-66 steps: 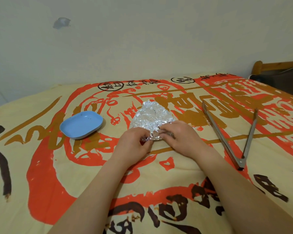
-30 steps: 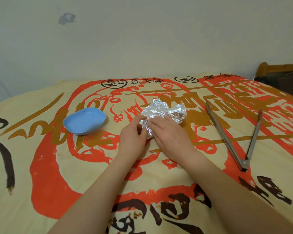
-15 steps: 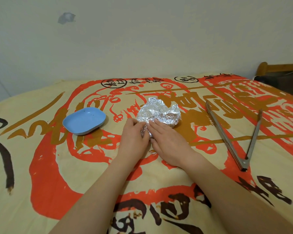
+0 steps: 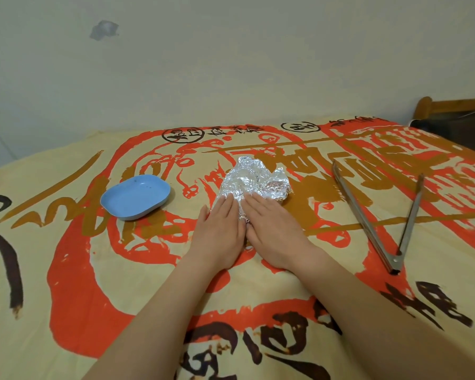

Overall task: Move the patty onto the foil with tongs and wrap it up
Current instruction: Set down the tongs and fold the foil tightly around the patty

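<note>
A crumpled foil bundle lies in the middle of the printed cloth; the patty is hidden inside it. My left hand and my right hand lie flat side by side, palms down, fingertips pressing on the bundle's near edge. Neither hand grips anything. The metal tongs rest on the cloth to the right of my right hand, spread in a V with the hinge toward me.
An empty blue dish sits left of the foil. The yellow, red and brown cloth covers the whole surface. A pale wall runs behind it, and a dark wooden chair stands at the far right.
My hands went from pinching and folding the foil's near edge to lying flat on it. The foil has become a more compact bundle. The tongs and dish have not moved.
</note>
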Demonstrator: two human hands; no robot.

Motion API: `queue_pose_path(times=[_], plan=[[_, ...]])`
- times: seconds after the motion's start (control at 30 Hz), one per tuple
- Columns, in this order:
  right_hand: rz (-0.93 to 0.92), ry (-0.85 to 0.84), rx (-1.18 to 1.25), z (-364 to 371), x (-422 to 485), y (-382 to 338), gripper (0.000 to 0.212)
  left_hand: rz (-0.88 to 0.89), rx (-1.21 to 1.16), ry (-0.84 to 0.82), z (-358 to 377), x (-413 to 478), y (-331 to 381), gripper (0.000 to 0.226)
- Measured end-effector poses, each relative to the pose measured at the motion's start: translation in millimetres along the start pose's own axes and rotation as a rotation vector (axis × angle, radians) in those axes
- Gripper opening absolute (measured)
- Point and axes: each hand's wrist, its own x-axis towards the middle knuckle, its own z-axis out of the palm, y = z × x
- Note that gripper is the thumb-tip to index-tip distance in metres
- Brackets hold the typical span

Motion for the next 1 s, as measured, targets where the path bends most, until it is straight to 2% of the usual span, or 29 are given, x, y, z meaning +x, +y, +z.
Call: queue_pose_path(times=[0.1,0.37,0.57,0.8,1.0], plan=[[0.046,-0.024,-0.050,1.8,-0.7,2.5,0.058,0.002,0.044,-0.029,0.5,-1.1,-0.5,0.059],[0.049,-0.056,0.049,1.1,-0.2,5.8,0.057,0.018,0.105,-0.019,1.4,-2.7,-0.1,0.063],[0.050,-0.051,0.058,3.1,0.4,7.1,0.057,0.046,0.028,-0.028,3.4,-1.9,-1.7,0.060],[0.043,-0.055,0.093,1.0,0.0,8.5,0.057,-0.001,-0.300,-0.001,-4.8,1.6,-15.7,0.063],[0.044,-0.065,0.089,1.2,0.4,7.8,0.057,-0.006,-0.214,-0.025,-1.6,2.7,-15.6,0.062]])
